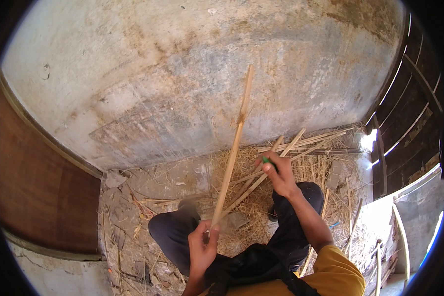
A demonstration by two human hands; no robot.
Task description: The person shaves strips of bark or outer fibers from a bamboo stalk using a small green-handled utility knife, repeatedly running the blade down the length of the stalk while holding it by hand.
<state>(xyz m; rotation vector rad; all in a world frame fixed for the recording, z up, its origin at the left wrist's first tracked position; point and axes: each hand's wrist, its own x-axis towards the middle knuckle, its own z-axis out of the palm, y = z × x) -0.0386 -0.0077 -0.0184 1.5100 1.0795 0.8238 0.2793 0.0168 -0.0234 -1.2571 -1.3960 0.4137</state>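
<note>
A big stained wall (182, 89) fills the view, and below it spreads the littered floor (182, 177), its far edge meeting the wall's foot. A brown panel (44, 182) stands at the floor's left edge; dark slatted boards (404, 103) rise beyond its far right corner, daylight slicing through the gaps.

Centre stage, dark-trousered knees (170, 234) bent wide apart, and between them straw-like shavings (256, 212) all over the floor. Off toward the far right corner, a loose heap of sticks (315, 141), several crossing at angles.

Now the long wooden strip (234, 148)! It's raised above the middle of the floor, lower end in the left hand (202, 246), long axis running away from the body and leaning slightly right, tip up against the view of the wall. There's a darker knot (241, 118) a good way along it.

The left hand has thumb and fingers closed round that near end. The right hand (281, 175) is curled about a small green thing (266, 160), mostly hidden, so its kind I can't tell. And the key relation: the strip passes just left of the right fingers, apparently apart from them, with the left hand the nearer one, actually gripping it.
</note>
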